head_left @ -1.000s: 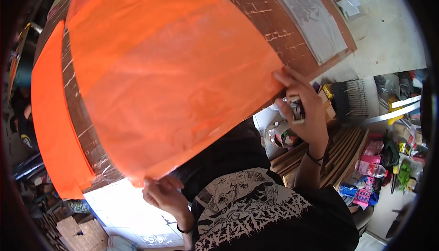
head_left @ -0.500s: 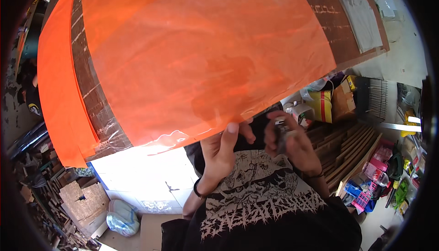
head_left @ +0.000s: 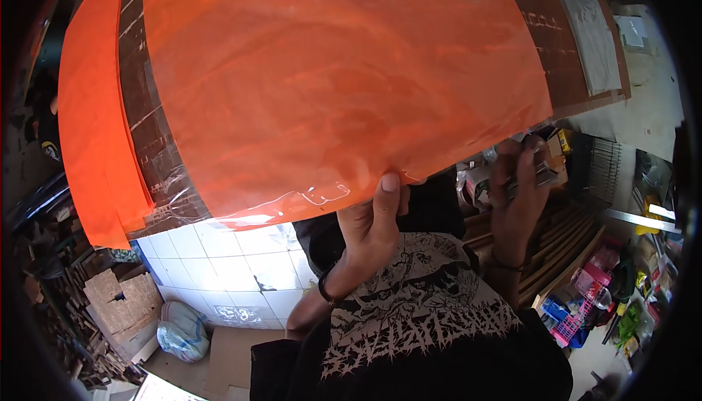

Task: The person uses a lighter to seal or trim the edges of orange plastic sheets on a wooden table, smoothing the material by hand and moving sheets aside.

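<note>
A large orange sheet (head_left: 344, 86) with a clear, glossy film along its near edge spreads over a brown board (head_left: 150, 145). My left hand (head_left: 371, 229) pinches the near edge at the middle, thumb on top and fingers underneath. Farther right, my right hand (head_left: 518, 196) is raised just below the sheet's near right corner, fingers curled round a small silver metal tool (head_left: 545, 176). Fingers and shade hide most of that tool, so its kind is unclear. A separate bright orange strip (head_left: 95, 130) lies along the board's left side, and a grey strip (head_left: 585, 32) along its right.
Long wooden strips (head_left: 563, 255) are stacked below my right hand. Pink and blue plastic baskets (head_left: 574, 313) stand farther right. At lower left are a chipboard piece (head_left: 121, 302), a tied plastic bag (head_left: 183, 331) and piled wood scraps. White tiles (head_left: 227, 258) show under the board.
My right hand has moved right and up with the metal tool, from near my left hand to the sheet's right corner. My left hand keeps its pinch; the view has shifted slightly.
</note>
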`<state>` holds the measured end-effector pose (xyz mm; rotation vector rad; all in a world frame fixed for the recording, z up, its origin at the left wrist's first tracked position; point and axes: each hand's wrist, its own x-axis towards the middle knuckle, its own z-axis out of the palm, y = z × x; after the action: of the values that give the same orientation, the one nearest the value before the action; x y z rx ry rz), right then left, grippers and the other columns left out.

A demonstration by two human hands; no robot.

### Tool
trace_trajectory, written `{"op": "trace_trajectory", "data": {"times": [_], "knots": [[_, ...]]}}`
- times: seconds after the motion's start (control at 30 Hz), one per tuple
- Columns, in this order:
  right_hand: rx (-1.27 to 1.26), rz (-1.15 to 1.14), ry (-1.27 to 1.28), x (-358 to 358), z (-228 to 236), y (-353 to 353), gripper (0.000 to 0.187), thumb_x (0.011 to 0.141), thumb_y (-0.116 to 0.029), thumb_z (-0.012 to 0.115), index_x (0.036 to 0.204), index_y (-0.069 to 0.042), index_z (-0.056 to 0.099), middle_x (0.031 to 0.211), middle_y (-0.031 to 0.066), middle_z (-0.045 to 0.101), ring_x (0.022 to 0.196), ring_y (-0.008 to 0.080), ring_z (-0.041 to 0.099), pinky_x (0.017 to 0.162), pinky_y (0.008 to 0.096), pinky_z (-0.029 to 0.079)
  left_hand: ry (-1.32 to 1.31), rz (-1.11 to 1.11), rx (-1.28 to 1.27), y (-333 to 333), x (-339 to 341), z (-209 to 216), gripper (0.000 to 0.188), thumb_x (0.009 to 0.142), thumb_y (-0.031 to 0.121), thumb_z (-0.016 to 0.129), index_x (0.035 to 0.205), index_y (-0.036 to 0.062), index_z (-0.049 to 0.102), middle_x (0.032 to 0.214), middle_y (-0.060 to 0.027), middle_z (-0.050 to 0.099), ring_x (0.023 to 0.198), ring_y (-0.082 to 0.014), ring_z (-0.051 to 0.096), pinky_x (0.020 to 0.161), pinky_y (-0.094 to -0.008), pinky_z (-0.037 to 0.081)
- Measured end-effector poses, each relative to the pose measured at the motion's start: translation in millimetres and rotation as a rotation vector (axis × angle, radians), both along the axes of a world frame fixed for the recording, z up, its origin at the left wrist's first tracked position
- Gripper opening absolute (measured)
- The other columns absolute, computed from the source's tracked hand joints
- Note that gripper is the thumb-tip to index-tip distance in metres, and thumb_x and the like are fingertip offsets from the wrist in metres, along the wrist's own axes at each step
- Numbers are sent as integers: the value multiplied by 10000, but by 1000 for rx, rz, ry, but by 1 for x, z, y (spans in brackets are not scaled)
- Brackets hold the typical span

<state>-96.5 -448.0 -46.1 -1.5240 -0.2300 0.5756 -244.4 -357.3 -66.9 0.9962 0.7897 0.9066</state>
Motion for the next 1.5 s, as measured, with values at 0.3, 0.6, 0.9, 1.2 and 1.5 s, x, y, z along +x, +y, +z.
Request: {"op": "trace_trajectory", "data": {"times": [0.3, 0.6, 0.9, 1.2, 1.5], "knots": [[10, -151, 50, 17, 6, 7, 188, 926, -214, 597, 998, -91, 475, 690, 19, 570, 494, 25, 453, 384, 149, 271, 47, 19, 60, -15, -19, -12, 372, 1015, 311, 409, 876, -2, 554, 663, -80, 572, 475, -118, 458, 450, -257, 364], [86, -198, 21, 40, 14, 2, 219, 890, -116, 647, 959, -109, 439, 631, 46, 570, 427, 35, 425, 360, 173, 237, 111, 7, 89, -13, -15, -17, 394, 1018, 333, 387, 908, -4, 559, 659, -68, 540, 459, -110, 412, 446, -255, 332], [104, -173, -37, 43, 5, 4, 225, 881, -114, 665, 966, -110, 457, 711, 1, 553, 492, 32, 454, 385, 176, 271, 110, 11, 93, -12, -15, -18, 426, 1014, 341, 392, 844, -6, 572, 662, -77, 558, 486, -114, 429, 456, -253, 331], [0, -238, -185, 44, 6, 8, 144, 890, -102, 647, 970, -87, 528, 667, -36, 480, 540, 8, 427, 406, 171, 235, 25, -81, 103, -6, -21, -13, 261, 1001, 153, 422, 1010, -26, 611, 800, -64, 659, 604, -62, 488, 538, -212, 394], [-20, -265, -185, 45, 7, 16, 137, 887, -130, 650, 953, -90, 537, 648, -31, 442, 499, 16, 357, 415, 185, 210, 85, 190, 1, -8, -48, -18, 357, 994, 316, 426, 879, 10, 568, 685, -81, 590, 529, -130, 494, 479, -259, 374]]}}
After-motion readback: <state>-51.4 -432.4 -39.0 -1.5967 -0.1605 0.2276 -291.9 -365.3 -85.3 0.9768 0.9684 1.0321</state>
